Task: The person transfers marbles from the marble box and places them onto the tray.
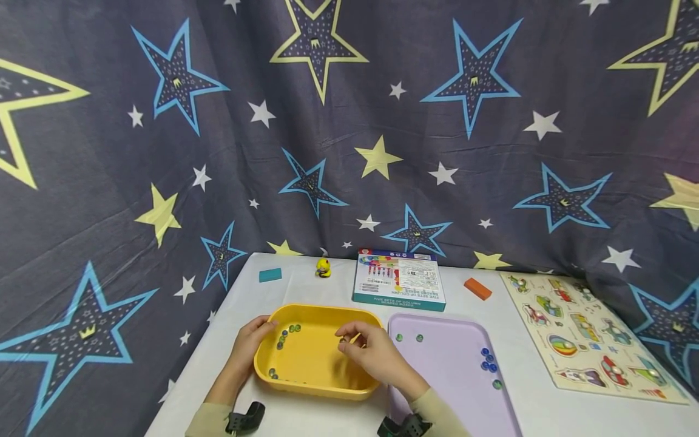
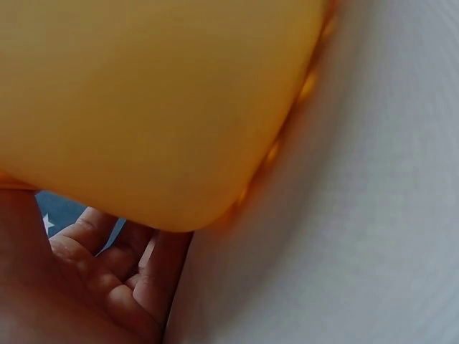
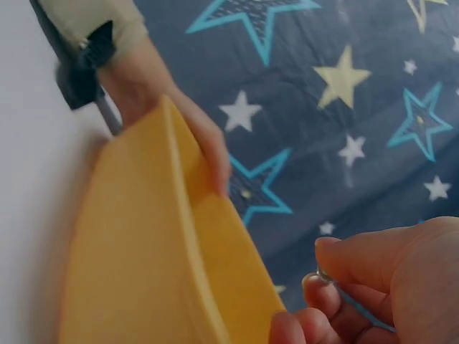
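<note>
The right wrist view is showing the right hand [image 1: 377, 352] pinching a glass marble [image 3: 322, 275] between its fingers; only the head view is showing loose marbles [image 1: 281, 340] inside the yellow basin [image 1: 311, 390] below, its long axis running left to right, the left hand [image 1: 249, 343] gripping its left end.

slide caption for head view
Left hand gripping a yellow tub of marbles, right hand pinching one above it, a lilac tray alongside.

The head view looks forward and down across the desk [image 1: 317, 291] to the curtain [image 1: 338, 130]. The wrist views sit nearer — left close beside the tub [image 1: 311, 361], right facing across it — both catching tub and curtain.
</note>
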`<state>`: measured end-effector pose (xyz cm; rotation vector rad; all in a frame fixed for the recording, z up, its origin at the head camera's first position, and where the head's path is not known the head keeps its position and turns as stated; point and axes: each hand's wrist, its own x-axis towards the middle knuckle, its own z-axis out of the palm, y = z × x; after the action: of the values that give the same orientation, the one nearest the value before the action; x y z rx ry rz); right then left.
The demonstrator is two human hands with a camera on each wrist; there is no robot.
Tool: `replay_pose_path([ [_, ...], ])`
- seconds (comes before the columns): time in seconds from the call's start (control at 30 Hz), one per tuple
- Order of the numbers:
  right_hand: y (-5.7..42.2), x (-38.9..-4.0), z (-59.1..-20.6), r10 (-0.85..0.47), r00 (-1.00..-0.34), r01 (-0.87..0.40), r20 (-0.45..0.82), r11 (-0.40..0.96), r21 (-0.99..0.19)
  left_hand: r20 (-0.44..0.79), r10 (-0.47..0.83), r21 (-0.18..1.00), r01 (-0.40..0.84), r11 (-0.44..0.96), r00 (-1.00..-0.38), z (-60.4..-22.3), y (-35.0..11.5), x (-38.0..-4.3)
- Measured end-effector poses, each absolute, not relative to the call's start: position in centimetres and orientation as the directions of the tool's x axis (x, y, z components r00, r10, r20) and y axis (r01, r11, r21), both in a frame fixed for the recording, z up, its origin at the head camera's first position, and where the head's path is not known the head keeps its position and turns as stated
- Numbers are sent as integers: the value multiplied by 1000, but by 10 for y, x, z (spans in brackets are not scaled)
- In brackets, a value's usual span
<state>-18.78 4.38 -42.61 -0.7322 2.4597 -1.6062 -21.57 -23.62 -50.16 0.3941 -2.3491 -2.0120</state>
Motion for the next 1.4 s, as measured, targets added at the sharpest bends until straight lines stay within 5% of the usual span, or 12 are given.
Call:
replay_pose_path([
  [0.3, 76, -194, -421, -319, -940, -208, 120, 260, -943, -147, -201, 973, -178, 145, -969, -501, -236, -215],
  [0.73, 126, -220, -443, -192, -971, -195, 145, 278, -941, -142, -198, 976, -170, 133, -970, -499, -236, -217],
  [1.4, 182, -240, -472, -21, -995, -99, 102, 511, -854, -130, -194, 982, -154, 113, -972, -499, -236, -214],
])
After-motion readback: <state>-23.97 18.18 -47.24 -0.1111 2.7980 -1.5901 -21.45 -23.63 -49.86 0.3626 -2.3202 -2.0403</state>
